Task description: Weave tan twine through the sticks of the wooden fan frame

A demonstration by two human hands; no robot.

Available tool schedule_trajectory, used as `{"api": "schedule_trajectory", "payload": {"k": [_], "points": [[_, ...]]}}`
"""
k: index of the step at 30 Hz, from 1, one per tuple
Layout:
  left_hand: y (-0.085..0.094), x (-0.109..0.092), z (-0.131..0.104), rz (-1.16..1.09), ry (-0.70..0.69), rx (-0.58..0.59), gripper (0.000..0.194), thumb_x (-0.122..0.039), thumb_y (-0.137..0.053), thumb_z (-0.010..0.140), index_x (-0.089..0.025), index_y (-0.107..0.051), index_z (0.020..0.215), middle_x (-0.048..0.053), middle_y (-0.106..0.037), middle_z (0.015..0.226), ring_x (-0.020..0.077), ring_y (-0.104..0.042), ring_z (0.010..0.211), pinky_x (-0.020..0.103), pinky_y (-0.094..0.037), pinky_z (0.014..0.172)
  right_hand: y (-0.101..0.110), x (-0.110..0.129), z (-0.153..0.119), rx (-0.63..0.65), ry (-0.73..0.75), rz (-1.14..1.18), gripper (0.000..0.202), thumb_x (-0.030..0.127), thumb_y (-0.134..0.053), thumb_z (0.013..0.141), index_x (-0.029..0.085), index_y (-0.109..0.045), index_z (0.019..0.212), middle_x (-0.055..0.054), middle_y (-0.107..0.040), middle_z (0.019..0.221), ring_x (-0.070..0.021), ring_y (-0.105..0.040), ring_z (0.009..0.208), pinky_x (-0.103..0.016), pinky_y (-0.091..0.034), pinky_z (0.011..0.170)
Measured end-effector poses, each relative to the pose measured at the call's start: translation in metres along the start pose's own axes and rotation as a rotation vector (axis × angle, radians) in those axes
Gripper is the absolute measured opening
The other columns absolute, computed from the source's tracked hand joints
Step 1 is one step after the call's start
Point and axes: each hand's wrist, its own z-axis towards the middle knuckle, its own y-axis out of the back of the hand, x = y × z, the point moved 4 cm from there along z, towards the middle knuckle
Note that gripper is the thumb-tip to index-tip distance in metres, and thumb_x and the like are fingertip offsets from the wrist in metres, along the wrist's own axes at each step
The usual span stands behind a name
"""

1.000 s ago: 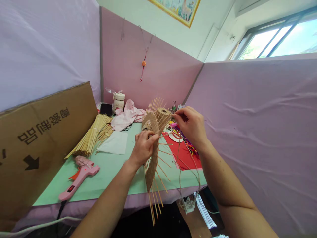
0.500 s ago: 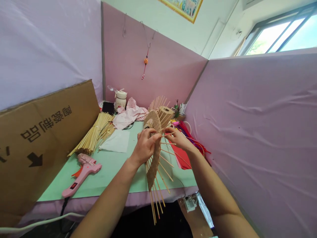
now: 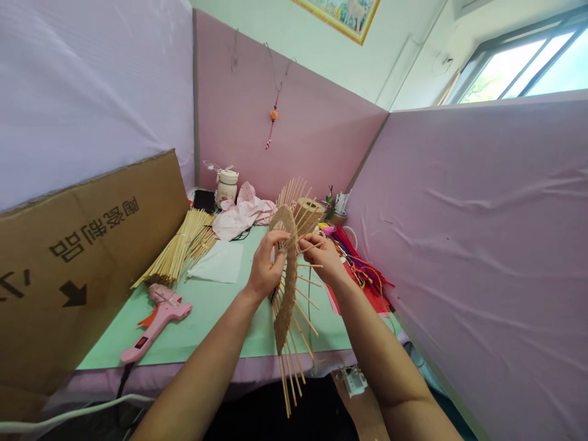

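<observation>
In front of me a curved tan burlap band (image 3: pixel 287 306) stands on edge, with thin wooden sticks fanning out along it. My left hand (image 3: pixel 267 263) is closed around its left side, fingers over the upper part and thumb lower down. At the band's right edge, my right hand (image 3: pixel 319 251) pinches close to one of the sticks. A thin brown cord (image 3: pixel 309 297) hangs below these fingers, seemingly held in them; the pinch point itself is partly hidden. Behind the band lies a roll of burlap ribbon (image 3: pixel 307 213).
A pink glue gun (image 3: pixel 158 324) and a bundle of sticks (image 3: pixel 177 248) lie left, beside a cardboard box (image 3: pixel 92 263). White paper (image 3: pixel 217 262), a pink cloth (image 3: pixel 243 214) and a jar (image 3: pixel 226 187) stand farther back. Coloured pipe-cleaner-like strands (image 3: pixel 362 263) lie right.
My left fingers have shifted on the band and its thumb has moved lower. My right hand has turned slightly, and the cord now hangs visibly below it. The view has shifted a little.
</observation>
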Motion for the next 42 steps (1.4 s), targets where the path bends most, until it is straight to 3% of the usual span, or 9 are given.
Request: {"api": "schedule_trajectory", "payload": {"k": [2, 5, 10, 13, 16, 24, 28, 35, 42], "points": [[-0.002, 0.005, 0.017, -0.095, 0.15, -0.071, 0.029, -0.008, -0.047, 0.08, -0.02, -0.056, 0.105, 0.005, -0.063, 0.107, 0.0166, -0.06, 0.104, 0.03, -0.046, 0.087, 0.0, -0.001, 0.002, 0.004, 0.001, 0.002, 0.029, 0.043, -0.075, 0.067, 0.018, -0.061, 0.071, 0.007, -0.041, 0.053, -0.0069, -0.03, 0.048, -0.024, -0.021, 0.048], [-0.01, 0.009, 0.045, -0.192, 0.261, 0.045, 0.023, -0.01, -0.05, 0.077, -0.018, -0.058, 0.097, 0.004, -0.065, 0.1, 0.0151, -0.061, 0.095, 0.028, -0.047, 0.084, 0.002, 0.002, 0.003, 0.002, 0.015, -0.053, 0.028, 0.043, -0.074, 0.068, 0.019, -0.061, 0.071, 0.006, -0.044, 0.054, -0.0076, -0.032, 0.05, -0.024, -0.023, 0.049], [-0.017, 0.011, 0.073, -0.212, 0.331, 0.501, 0.023, -0.015, -0.052, 0.072, -0.016, -0.06, 0.093, 0.003, -0.065, 0.091, 0.0151, -0.061, 0.087, 0.029, -0.046, 0.08, 0.008, 0.01, 0.002, 0.015, 0.065, -0.203, 0.027, 0.045, -0.068, 0.072, 0.019, -0.06, 0.071, 0.005, -0.047, 0.058, -0.0091, -0.036, 0.052, -0.025, -0.029, 0.052], [-0.016, 0.008, 0.081, -0.127, 0.293, 0.734, 0.021, -0.019, -0.054, 0.073, -0.016, -0.061, 0.092, 0.001, -0.063, 0.086, 0.0136, -0.057, 0.08, 0.027, -0.044, 0.074, 0.014, 0.017, -0.001, -0.071, 0.243, -0.389, 0.024, 0.042, -0.065, 0.078, 0.018, -0.062, 0.074, 0.001, -0.057, 0.067, -0.0123, -0.046, 0.06, -0.027, -0.038, 0.06], [-0.016, 0.003, 0.082, -0.104, 0.259, 0.867, 0.021, -0.027, -0.06, 0.075, -0.017, -0.058, 0.094, -0.002, -0.057, 0.079, 0.0116, -0.052, 0.071, 0.025, -0.04, 0.066, 0.017, 0.021, -0.004, -0.18, 0.428, -0.563, 0.019, 0.037, -0.061, 0.084, 0.019, -0.062, 0.078, -0.003, -0.063, 0.078, -0.0158, -0.054, 0.07, -0.029, -0.044, 0.069], [-0.016, 0.007, 0.075, -0.145, 0.227, 0.799, 0.031, -0.028, -0.071, 0.071, -0.018, -0.053, 0.093, -0.001, -0.057, 0.091, 0.0129, -0.056, 0.079, 0.027, -0.044, 0.073, 0.015, 0.022, -0.002, -0.237, 0.521, -0.659, 0.016, 0.035, -0.061, 0.085, 0.02, -0.062, 0.079, -0.004, -0.066, 0.079, -0.0175, -0.059, 0.073, -0.031, -0.047, 0.069], [-0.014, 0.006, 0.075, -0.125, 0.203, 0.81, 0.032, -0.028, -0.072, 0.072, -0.017, -0.054, 0.097, 0.001, -0.059, 0.093, 0.0145, -0.058, 0.082, 0.028, -0.045, 0.075, 0.021, 0.032, 0.0, -0.183, 0.577, -0.727, 0.011, 0.03, -0.063, 0.085, 0.02, -0.063, 0.08, -0.003, -0.067, 0.079, -0.0173, -0.06, 0.073, -0.03, -0.047, 0.07], [-0.012, 0.003, 0.073, -0.048, 0.223, 0.836, 0.036, -0.033, -0.071, 0.075, -0.018, -0.053, 0.103, -0.001, -0.058, 0.087, 0.0126, -0.056, 0.073, 0.026, -0.042, 0.067, 0.035, 0.063, -0.001, -0.024, 0.715, -0.972, 0.016, 0.029, -0.052, 0.094, 0.021, -0.065, 0.088, -0.005, -0.064, 0.086, -0.0182, -0.062, 0.081, -0.031, -0.048, 0.074], [-0.014, -0.004, 0.072, -0.06, 0.3, 0.853, 0.033, -0.031, -0.069, 0.074, -0.019, -0.051, 0.099, -0.003, -0.054, 0.082, 0.0091, -0.051, 0.062, 0.023, -0.037, 0.056, 0.047, 0.087, 0.007, -0.053, 0.742, -1.183, 0.018, 0.027, -0.052, 0.094, 0.019, -0.065, 0.085, -0.006, -0.063, 0.082, -0.0187, -0.06, 0.078, -0.03, -0.046, 0.074]]}}
